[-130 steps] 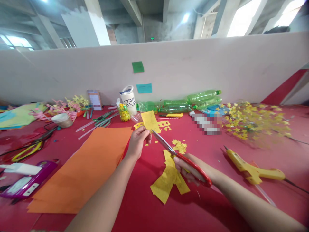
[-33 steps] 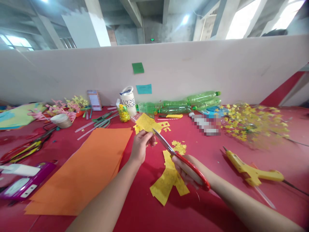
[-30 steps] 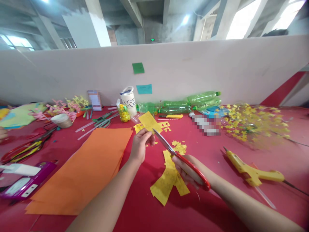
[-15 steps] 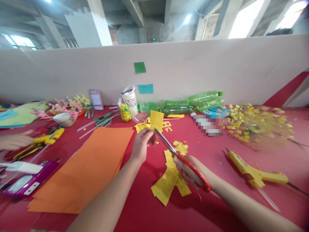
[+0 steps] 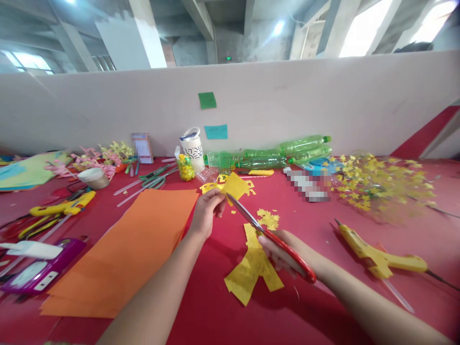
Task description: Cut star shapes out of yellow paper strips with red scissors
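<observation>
My left hand (image 5: 206, 214) pinches a small piece of yellow paper (image 5: 235, 186) by its lower left corner. In my right hand (image 5: 283, 251) is a pair of scissors (image 5: 249, 216) with red handles, its blades pointing up and left. The blade tips meet the lower edge of the paper, close to my left fingertips; whether they are cutting cannot be made out. Below the blades lie larger yellow paper strips (image 5: 247, 273), partly under my right hand. A little heap of cut yellow stars (image 5: 268, 219) sits just beyond them, and star-punched scraps (image 5: 212, 187) lie behind the held piece.
Orange sheets (image 5: 125, 249) spread to the left of my left arm. A yellow glue gun (image 5: 381, 256) lies at right, another glue gun (image 5: 70, 206) at left near a purple power strip (image 5: 41, 268). Green bottles (image 5: 266, 160), a white cup (image 5: 193, 148) and yellow star sprays (image 5: 377, 184) line the back.
The yellow paper has turned clockwise and tilted lower, and my left hand has shifted slightly left. Another person's hand at the far left has left the view.
</observation>
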Action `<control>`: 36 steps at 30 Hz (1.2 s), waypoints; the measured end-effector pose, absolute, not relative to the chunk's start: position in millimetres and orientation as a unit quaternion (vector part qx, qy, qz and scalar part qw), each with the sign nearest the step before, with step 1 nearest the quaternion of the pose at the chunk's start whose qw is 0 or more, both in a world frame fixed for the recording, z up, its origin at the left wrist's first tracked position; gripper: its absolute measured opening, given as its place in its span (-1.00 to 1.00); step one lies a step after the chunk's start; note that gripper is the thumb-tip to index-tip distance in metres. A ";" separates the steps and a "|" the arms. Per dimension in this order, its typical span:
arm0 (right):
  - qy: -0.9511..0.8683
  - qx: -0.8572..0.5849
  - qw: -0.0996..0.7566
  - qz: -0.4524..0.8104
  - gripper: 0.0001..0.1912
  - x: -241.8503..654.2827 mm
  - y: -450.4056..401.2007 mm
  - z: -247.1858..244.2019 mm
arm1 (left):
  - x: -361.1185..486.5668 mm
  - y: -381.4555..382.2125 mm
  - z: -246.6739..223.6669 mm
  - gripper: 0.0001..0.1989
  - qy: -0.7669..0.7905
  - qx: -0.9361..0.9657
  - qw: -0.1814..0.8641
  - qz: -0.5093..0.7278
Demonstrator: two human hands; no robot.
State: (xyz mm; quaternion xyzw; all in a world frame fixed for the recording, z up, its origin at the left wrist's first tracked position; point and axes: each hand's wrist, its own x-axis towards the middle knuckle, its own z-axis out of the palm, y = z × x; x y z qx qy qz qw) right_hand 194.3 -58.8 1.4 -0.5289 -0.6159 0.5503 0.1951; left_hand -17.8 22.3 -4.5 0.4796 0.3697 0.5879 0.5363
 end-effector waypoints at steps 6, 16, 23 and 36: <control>-0.624 -0.524 0.189 0.548 -0.53 196.2 -57.4 -0.5 | -21.7 23.7 -3.5 -0.82 0.377 0.484 0.535 0.581; -0.617 -0.523 0.196 0.554 -0.53 195.4 -56.8 -3.5 | -21.3 23.4 -7.2 -0.79 0.378 0.504 0.536 0.562; -0.619 -0.509 0.200 0.563 -0.53 196.2 -55.9 -2.6 | -23.8 24.5 -6.7 -0.78 0.369 0.514 0.547 0.548; -0.598 -0.528 0.189 0.573 -0.48 195.5 -54.5 -4.3 | -25.8 25.8 -7.8 -0.78 0.386 0.516 0.542 0.540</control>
